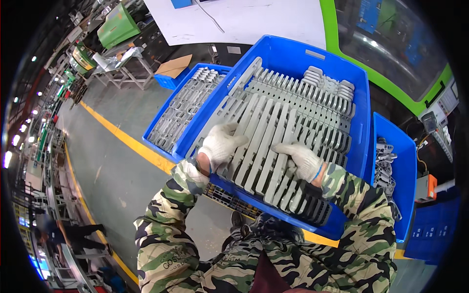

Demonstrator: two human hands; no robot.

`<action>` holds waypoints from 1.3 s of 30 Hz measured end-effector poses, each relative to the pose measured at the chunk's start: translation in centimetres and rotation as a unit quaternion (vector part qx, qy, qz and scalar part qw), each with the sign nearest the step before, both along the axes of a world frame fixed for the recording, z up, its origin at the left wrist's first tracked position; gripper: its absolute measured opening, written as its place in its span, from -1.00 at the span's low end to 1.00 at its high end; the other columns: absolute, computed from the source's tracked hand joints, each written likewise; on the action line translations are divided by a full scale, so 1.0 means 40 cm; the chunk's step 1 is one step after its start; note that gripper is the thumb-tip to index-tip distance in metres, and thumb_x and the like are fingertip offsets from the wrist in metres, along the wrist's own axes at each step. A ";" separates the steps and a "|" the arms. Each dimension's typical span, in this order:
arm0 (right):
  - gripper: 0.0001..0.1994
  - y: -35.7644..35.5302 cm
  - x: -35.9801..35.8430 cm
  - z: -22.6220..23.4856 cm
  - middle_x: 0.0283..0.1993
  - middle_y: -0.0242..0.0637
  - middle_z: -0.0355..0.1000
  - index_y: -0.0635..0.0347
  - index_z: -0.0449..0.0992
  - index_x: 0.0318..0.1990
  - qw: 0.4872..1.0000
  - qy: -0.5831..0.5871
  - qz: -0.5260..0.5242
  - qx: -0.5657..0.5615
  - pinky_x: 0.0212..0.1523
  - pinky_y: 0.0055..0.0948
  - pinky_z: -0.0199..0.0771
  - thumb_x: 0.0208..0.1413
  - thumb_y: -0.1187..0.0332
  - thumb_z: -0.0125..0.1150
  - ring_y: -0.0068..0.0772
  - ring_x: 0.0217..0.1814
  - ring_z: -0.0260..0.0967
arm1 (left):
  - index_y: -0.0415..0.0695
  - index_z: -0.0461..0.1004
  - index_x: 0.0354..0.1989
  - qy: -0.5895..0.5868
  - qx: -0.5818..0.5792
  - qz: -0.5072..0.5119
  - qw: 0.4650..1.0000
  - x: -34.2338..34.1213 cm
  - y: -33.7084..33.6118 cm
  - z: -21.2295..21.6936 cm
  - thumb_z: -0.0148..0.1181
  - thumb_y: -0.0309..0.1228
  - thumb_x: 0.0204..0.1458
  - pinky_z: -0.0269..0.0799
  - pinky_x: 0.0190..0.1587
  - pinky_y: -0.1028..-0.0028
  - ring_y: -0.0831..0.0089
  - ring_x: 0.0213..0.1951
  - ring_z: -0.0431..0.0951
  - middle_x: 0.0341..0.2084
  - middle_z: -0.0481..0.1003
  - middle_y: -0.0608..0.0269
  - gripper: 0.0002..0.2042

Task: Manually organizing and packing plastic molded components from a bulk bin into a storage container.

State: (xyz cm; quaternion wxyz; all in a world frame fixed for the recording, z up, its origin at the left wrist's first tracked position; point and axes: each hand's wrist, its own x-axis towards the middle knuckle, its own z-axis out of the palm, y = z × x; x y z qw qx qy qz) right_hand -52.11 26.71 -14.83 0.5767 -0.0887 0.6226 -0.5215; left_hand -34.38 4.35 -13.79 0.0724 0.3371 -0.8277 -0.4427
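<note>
Grey concrete floor (117, 171) below me w/ a yellow line (122, 136) running across. Metal-frame tables (128, 73) at upper left, a flat cardboard sheet (175, 66) nearby. Ceiling lights (14, 139) glare along left edge. Green-framed machine (391, 80) on my right.

Both gloved hands lie flat on rows of long grey plastic parts (288, 127) filling a blue crate (312, 56): the left hand (221, 145) near the crate's near-left corner, the right hand (303, 160) beside it toward the near edge. A second blue crate (168, 105) of grey parts sits against its left side on the floor, and a third blue crate (403, 171) stands at its right.
</note>
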 end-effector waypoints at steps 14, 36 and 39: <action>-0.81 -0.291 -0.352 0.045 -0.45 -0.48 0.55 0.08 0.72 -0.20 0.976 0.128 -0.132 -0.115 -0.75 -0.56 0.02 0.24 0.19 0.53 -0.68 -0.75 0.09 | -0.42 0.52 0.36 0.086 -0.016 -0.141 0.986 -0.415 -0.310 0.134 0.33 -0.20 0.18 0.56 0.24 0.34 0.19 0.10 0.71 0.13 0.69 -0.17 -0.36; -0.81 -0.521 -0.585 -0.240 -0.57 -0.53 0.49 0.01 0.68 -0.27 0.976 0.117 -0.125 -0.132 -0.71 -0.54 0.04 0.18 0.17 0.55 -0.66 -0.75 0.12 | -0.36 0.43 0.46 0.001 -0.202 -0.085 0.976 -0.671 -0.497 -0.158 0.15 -0.31 0.24 0.35 0.50 0.22 -0.07 0.41 0.52 0.33 0.54 -0.33 -0.38; -0.84 -0.517 -0.627 -0.278 -0.51 -0.51 0.57 0.02 0.70 -0.24 0.977 0.108 -0.133 -0.130 -0.68 -0.54 0.09 0.18 0.21 0.54 -0.64 -0.71 0.24 | -0.25 0.47 0.45 -0.017 -0.253 -0.084 0.964 -0.700 -0.477 -0.159 0.09 -0.36 0.25 0.39 0.47 0.16 -0.11 0.38 0.54 0.31 0.56 -0.28 -0.43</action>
